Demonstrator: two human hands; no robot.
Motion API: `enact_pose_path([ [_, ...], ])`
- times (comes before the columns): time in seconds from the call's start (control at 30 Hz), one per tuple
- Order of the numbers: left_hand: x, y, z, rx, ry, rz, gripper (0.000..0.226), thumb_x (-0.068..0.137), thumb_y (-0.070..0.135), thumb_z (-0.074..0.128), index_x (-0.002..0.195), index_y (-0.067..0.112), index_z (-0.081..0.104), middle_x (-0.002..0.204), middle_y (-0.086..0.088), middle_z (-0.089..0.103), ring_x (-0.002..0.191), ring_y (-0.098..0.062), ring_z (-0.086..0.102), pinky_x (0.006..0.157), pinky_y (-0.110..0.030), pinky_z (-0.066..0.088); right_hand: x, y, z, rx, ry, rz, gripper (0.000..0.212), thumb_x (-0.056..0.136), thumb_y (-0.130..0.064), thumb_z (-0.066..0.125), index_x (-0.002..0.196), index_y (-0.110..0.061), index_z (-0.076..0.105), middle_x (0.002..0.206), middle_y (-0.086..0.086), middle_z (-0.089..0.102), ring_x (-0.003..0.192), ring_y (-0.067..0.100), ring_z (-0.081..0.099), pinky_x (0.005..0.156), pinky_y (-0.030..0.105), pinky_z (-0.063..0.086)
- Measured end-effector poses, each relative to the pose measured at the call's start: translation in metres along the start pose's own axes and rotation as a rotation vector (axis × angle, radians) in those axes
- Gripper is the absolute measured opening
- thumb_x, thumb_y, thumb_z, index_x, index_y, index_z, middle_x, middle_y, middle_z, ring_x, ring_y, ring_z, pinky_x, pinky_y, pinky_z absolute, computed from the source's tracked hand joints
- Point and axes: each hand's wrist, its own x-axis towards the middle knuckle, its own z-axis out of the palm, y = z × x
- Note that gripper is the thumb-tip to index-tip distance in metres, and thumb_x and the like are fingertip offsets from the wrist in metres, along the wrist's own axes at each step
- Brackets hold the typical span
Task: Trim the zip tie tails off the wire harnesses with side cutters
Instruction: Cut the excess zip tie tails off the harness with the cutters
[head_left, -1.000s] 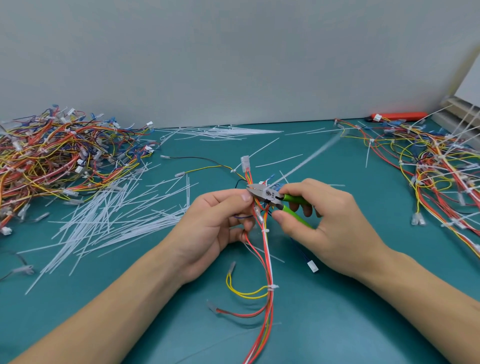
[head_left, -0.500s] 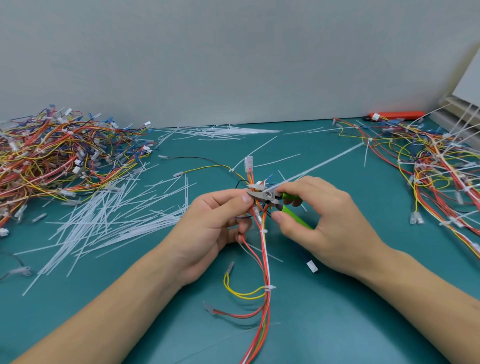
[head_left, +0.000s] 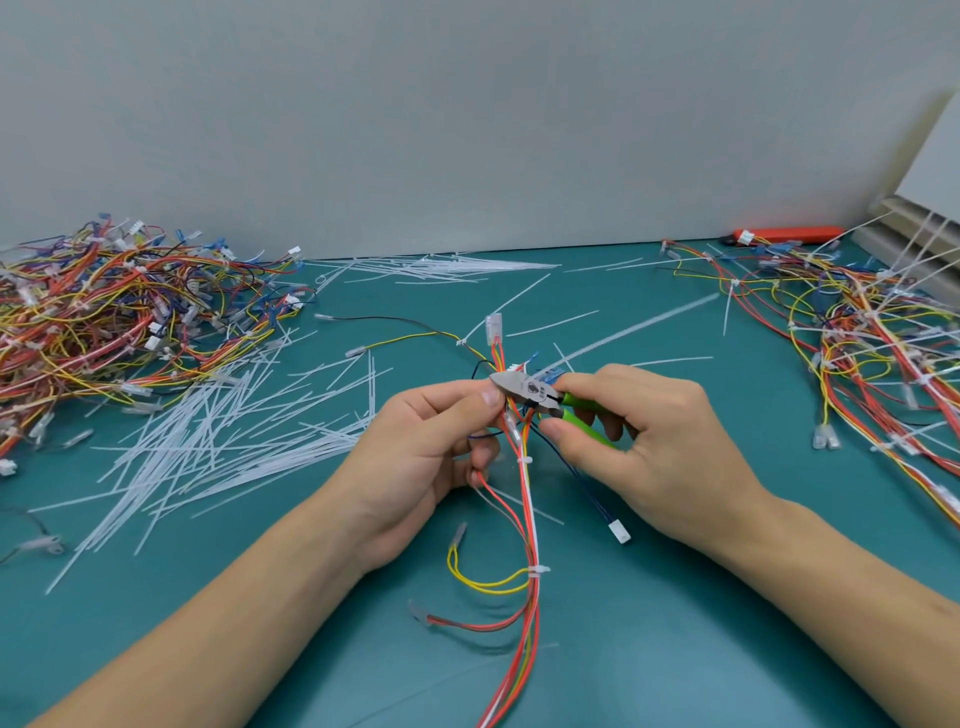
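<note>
A wire harness (head_left: 525, 499) of red, orange, yellow and white wires runs from the table's middle down to the frame's bottom edge. My left hand (head_left: 426, 452) pinches its upper part between thumb and fingers. My right hand (head_left: 654, 441) grips green-handled side cutters (head_left: 540, 394), whose closed jaws point left at the bundle beside my left thumb. A long white zip tie tail (head_left: 639, 327) slants away up and right from the cutters. Trimmed ties (head_left: 523, 461) ring the harness lower down.
A heap of harnesses (head_left: 104, 322) fills the left of the green mat, with a spread of cut white tails (head_left: 218, 447) in front. More harnesses with long tails (head_left: 857, 353) lie at the right. An orange tool (head_left: 789, 235) lies by the wall.
The long tie tail at the cutters has dropped from pointing steeply up-right to lying lower toward the mat. Both hands and the cutters have stayed nearly in place.
</note>
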Motion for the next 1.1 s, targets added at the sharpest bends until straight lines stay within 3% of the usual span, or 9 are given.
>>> enact_pose_path([
  [0.07,0.0004,-0.0002,-0.0009,-0.017,-0.003,-0.005,0.011,0.091,0.026,0.070,0.086,0.018,0.076,0.076,0.004,0.064,0.057,-0.011,0.048,0.053,-0.021,0.043,-0.0019,-0.0005,0.0014,0.021,0.006,0.013,0.029,0.092,-0.040,0.071,0.112,-0.019,0.076,0.084,-0.011,0.060,0.077,0.012,0.055,0.072,0.020,0.043],
  [0.23,0.0018,-0.0019,-0.0033,-0.049,0.024,-0.027,0.013,0.086,0.024,0.070,0.092,0.015,0.076,0.076,-0.001,0.064,0.054,-0.012,0.048,0.051,-0.022,0.043,-0.0034,-0.0010,0.0035,0.057,-0.038,0.039,0.038,0.093,-0.044,0.066,0.119,-0.018,0.073,0.096,-0.009,0.066,0.090,0.016,0.062,0.083,0.037,0.053],
  [0.47,0.0026,-0.0031,-0.0035,-0.048,0.024,-0.029,0.016,0.085,0.025,0.071,0.095,0.014,0.077,0.078,-0.002,0.064,0.054,-0.013,0.048,0.051,-0.022,0.042,-0.0043,-0.0005,0.0038,0.043,-0.056,0.051,0.035,0.095,-0.043,0.065,0.119,-0.019,0.072,0.096,-0.009,0.065,0.090,0.016,0.061,0.082,0.039,0.052],
  [0.67,0.0015,-0.0022,-0.0035,-0.045,0.021,-0.030,0.013,0.086,0.025,0.070,0.092,0.016,0.077,0.075,0.001,0.063,0.055,-0.012,0.047,0.051,-0.021,0.042,-0.0048,-0.0016,0.0052,0.054,-0.071,0.077,0.039,0.096,-0.050,0.060,0.118,-0.020,0.072,0.093,-0.009,0.064,0.083,0.014,0.057,0.074,0.031,0.050],
  [0.83,0.0012,-0.0014,-0.0035,-0.030,0.016,-0.026,0.013,0.086,0.029,0.070,0.088,0.018,0.078,0.074,0.003,0.062,0.056,-0.011,0.046,0.053,-0.022,0.041,-0.0050,-0.0048,0.0071,0.035,-0.039,0.086,0.027,0.097,-0.047,0.062,0.109,-0.024,0.071,0.085,-0.012,0.061,0.080,0.007,0.056,0.070,0.017,0.039],
  [1.0,0.0016,-0.0028,-0.0042,-0.025,0.010,-0.017,0.014,0.087,0.028,0.069,0.092,0.019,0.079,0.075,0.004,0.063,0.056,-0.010,0.047,0.053,-0.021,0.042,-0.0059,-0.0061,0.0066,0.024,-0.018,0.083,0.025,0.095,-0.045,0.066,0.108,-0.025,0.071,0.084,-0.011,0.061,0.077,0.008,0.055,0.068,0.021,0.041],
  [1.1,0.0021,-0.0036,-0.0037,-0.025,0.013,-0.013,0.017,0.088,0.028,0.069,0.098,0.018,0.079,0.076,0.004,0.065,0.055,-0.010,0.048,0.052,-0.021,0.042,-0.0058,-0.0077,0.0058,0.011,-0.001,0.081,0.031,0.092,-0.045,0.068,0.114,-0.023,0.072,0.092,-0.013,0.065,0.083,0.008,0.057,0.075,0.024,0.048],
])
